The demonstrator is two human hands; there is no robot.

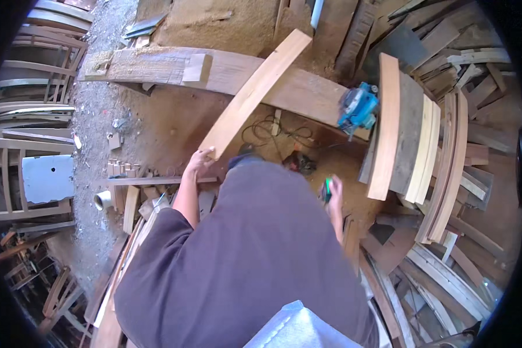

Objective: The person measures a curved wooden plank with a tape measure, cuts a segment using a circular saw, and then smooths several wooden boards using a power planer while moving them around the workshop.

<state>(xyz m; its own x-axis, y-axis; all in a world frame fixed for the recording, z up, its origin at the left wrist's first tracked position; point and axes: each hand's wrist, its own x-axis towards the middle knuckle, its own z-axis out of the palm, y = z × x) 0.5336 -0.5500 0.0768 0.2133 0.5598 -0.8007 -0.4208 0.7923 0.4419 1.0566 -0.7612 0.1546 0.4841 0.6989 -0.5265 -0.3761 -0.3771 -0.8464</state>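
Head view: pinched, in left fingers (205, 153), the near end of a long, pale-brown wooden plank (258, 91), slanted over the brown timber worktop (310, 97). Looked stiff, moderately heavy, grippy; best held across both edges, mid-length! Curled right fingers (334, 187) round a blurred green-and-dark object (327, 187).

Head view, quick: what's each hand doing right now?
Left hand: closed on the near end of a wooden board.
Right hand: holding a small green object; too blurred to identify.
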